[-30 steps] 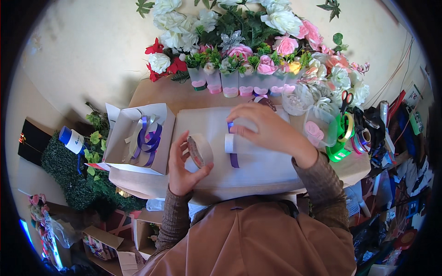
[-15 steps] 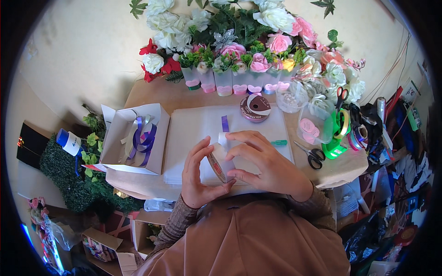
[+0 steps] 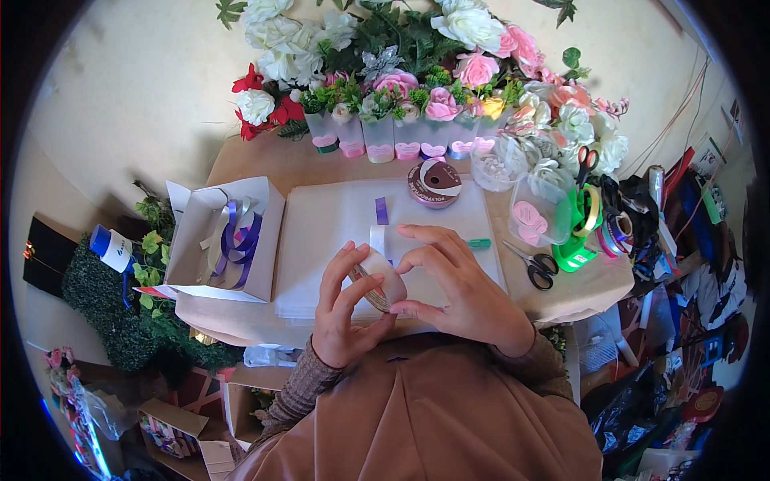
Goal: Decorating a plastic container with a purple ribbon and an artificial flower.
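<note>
A roll of whitish tape is tilted up between my hands above the white sheets. My left hand grips it from the left, fingers on its upper face and thumb below. With thumb and bent fingers at its right edge, my right hand also holds the roll; its index finger reaches toward a white strip above the roll. Whether that finger touches the strip, I cannot tell. Just beyond the strip lies a short piece of purple ribbon. A green clip-like piece rests beside my right hand.
On the left stands a white box with purple and silvery ribbons. A brown ribbon spool, scissors, a clear tub and a green tape dispenser sit toward the right. Artificial flowers line the back.
The tape roll has turned so more of its pale face shows, and my left fingers have moved further over it. The whole view has shifted slightly.
</note>
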`<state>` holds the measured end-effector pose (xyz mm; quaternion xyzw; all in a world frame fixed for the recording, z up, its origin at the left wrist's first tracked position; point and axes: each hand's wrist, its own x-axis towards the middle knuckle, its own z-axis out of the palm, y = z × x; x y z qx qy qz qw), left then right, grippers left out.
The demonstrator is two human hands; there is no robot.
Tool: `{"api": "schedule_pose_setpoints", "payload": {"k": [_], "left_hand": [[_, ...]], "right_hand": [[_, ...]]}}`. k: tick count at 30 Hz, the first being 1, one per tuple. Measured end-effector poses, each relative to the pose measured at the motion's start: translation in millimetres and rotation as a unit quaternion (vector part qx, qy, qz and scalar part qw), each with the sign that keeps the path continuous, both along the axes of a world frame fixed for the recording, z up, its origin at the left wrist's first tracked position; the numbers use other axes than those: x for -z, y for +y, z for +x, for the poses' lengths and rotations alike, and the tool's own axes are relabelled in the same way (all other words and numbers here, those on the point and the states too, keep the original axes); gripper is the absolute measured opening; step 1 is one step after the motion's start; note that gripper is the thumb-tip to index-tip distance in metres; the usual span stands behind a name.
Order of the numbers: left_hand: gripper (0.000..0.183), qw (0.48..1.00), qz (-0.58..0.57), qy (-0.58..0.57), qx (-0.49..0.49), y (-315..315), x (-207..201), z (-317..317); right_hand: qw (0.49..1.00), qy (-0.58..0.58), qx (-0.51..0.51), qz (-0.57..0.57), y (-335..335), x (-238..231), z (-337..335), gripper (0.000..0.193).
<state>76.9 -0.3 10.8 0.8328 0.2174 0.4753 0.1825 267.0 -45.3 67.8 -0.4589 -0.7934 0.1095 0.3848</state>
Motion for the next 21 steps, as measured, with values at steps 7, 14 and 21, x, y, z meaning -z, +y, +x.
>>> {"api": "schedule_pose_setpoints", "payload": {"k": [7,14,21], "left_hand": [[0.058,0.999,0.022,-0.011,-0.025,-3.0,1.2,0.9],[0.055,0.999,0.017,-0.002,-0.034,-5.4,-0.5,0.7],[0.054,0.989,-0.100,-0.066,0.082,-5.0,5.5,2.5]], "right_hand": [[1.000,0.013,0.028,0.006,-4.3,3.6,-3.1,0.037],[0.999,0.033,0.037,0.007,-5.5,6.9,-6.8,0.037],[0.996,0.080,0.012,-0.022,-6.1,7.2,-6.0,0.039]]}}
